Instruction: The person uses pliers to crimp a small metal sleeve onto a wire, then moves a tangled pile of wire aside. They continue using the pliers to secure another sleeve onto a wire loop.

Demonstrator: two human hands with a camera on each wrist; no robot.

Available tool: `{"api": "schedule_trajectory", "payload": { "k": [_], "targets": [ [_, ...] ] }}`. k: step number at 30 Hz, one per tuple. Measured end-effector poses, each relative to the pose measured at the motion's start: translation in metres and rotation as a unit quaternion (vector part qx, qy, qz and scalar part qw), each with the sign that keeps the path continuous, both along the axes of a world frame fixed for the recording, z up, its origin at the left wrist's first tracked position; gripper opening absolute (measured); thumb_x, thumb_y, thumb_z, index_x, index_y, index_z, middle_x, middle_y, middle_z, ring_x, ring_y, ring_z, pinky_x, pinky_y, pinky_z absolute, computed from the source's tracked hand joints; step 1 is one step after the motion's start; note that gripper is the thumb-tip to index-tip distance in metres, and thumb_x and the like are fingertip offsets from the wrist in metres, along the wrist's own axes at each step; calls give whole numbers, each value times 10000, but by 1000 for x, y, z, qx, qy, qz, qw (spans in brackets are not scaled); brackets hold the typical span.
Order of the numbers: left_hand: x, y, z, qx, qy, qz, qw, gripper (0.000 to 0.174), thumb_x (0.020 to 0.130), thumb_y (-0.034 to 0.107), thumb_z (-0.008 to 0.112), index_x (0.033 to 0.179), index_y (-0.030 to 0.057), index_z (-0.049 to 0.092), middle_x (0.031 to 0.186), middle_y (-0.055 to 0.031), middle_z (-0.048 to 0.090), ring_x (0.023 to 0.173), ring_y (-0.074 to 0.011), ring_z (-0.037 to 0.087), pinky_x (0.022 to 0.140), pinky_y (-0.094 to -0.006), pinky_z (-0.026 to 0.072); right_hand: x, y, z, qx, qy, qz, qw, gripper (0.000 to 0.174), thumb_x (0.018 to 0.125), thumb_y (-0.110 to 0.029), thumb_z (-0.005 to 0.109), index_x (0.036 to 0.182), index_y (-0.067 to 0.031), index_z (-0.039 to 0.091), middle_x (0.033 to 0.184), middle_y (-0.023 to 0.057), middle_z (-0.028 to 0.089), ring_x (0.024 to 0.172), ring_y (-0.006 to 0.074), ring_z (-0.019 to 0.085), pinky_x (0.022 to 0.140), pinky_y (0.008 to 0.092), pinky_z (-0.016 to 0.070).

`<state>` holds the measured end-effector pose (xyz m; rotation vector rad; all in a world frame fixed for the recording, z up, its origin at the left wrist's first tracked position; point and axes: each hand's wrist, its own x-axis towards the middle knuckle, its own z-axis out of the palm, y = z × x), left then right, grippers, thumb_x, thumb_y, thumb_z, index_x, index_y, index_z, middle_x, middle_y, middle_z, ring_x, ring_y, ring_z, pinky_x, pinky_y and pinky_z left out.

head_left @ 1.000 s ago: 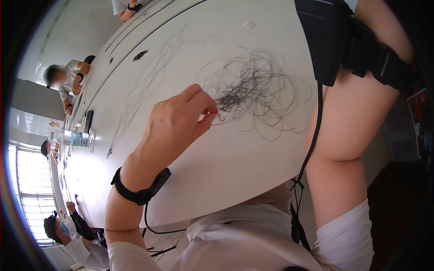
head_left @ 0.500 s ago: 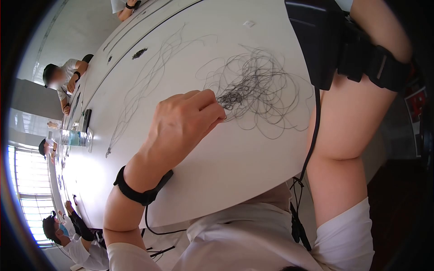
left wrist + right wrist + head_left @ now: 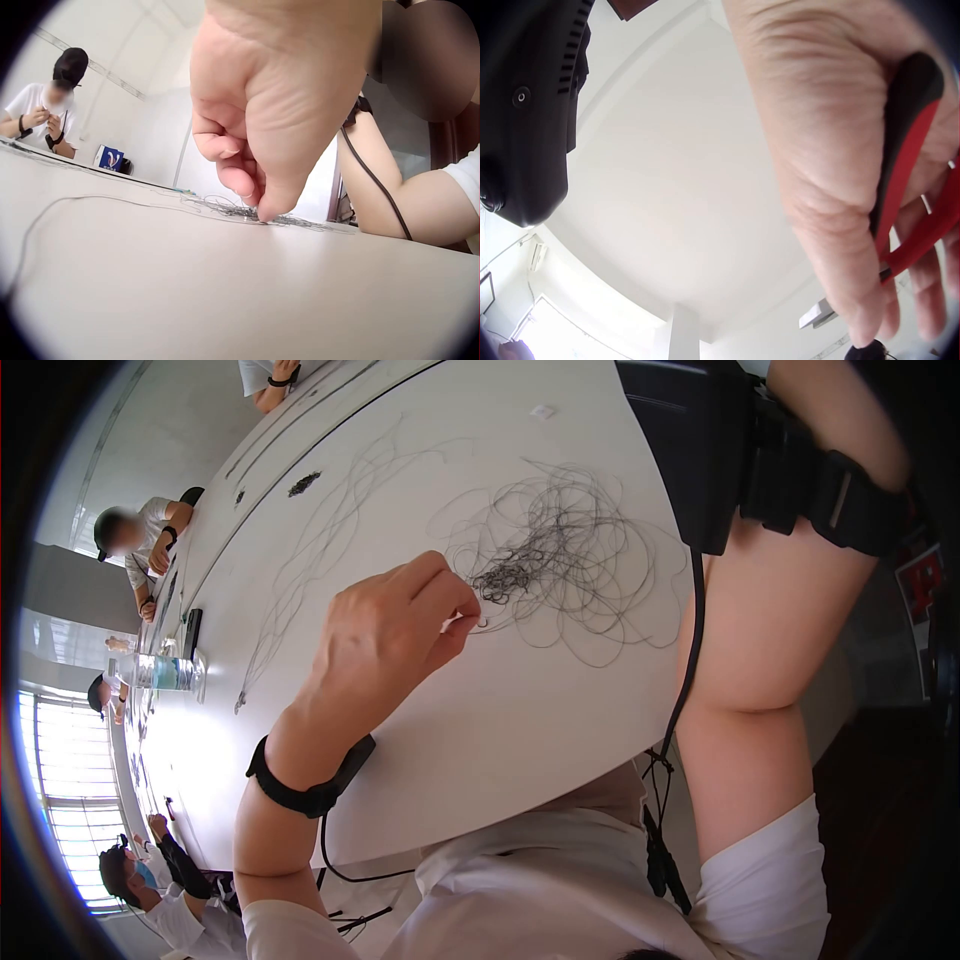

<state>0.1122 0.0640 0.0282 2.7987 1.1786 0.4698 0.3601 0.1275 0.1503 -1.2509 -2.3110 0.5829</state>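
A tangle of thin dark fishing line lies loosely looped on the white table, with small dark hooks bunched at its near left end. My left hand is at that end, thumb and forefinger pinching a small hook. In the left wrist view the fingertips meet low over the table at the tangle's edge. My right hand is raised outside the head view. It grips pliers with red and black handles; their jaws are mostly hidden behind the thumb.
Several separate strands of line stretch across the table to the left. A small dark clump and a clear plastic container are farther off. A black cable hangs by my right arm. Other people sit around the table.
My left hand moved right into the hooks half a second ago, then drew back slightly left. The black device at my right arm has shifted a little left in view.
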Motion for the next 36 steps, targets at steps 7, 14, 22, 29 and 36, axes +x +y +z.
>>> {"api": "schedule_trajectory", "payload": {
  "k": [7,14,22,29,36],
  "targets": [
    [0,0,3,34,26,-23,999,132,749,33,756,800,53,636,764,-45,594,631,-207,614,557,-304,488,-6,0,-5,24,-8,6,1000,337,857,-289,627,988,10,713,847,69,689,744,135,599,656,255,465],
    [1,3,-4,76,73,-57,993,163,708,34,756,776,51,608,747,-47,567,658,-218,582,580,-319,476,-10,-1,-10,45,-17,10,999,342,857,-291,627,994,10,713,850,72,691,750,141,602,663,260,467],
    [-3,1,-5,72,42,-27,996,171,721,10,754,798,40,605,760,-52,576,643,-201,599,576,-301,491,-12,-6,-10,81,-25,7,996,348,856,-294,627,1001,10,713,855,76,694,756,147,607,671,264,470],
    [-13,-3,10,9,18,73,997,86,810,19,731,825,46,650,813,-34,631,657,-165,650,598,-276,520,-17,-5,-13,103,-35,9,994,352,856,-297,627,1007,10,713,859,80,696,761,152,610,678,269,473],
    [-2,-3,7,0,10,60,998,47,833,51,723,852,66,683,837,-27,643,671,-172,659,606,-269,520,-18,-6,-17,124,-44,11,991,357,855,-300,626,1013,9,713,863,83,697,766,157,614,685,273,476]
  ]
}}
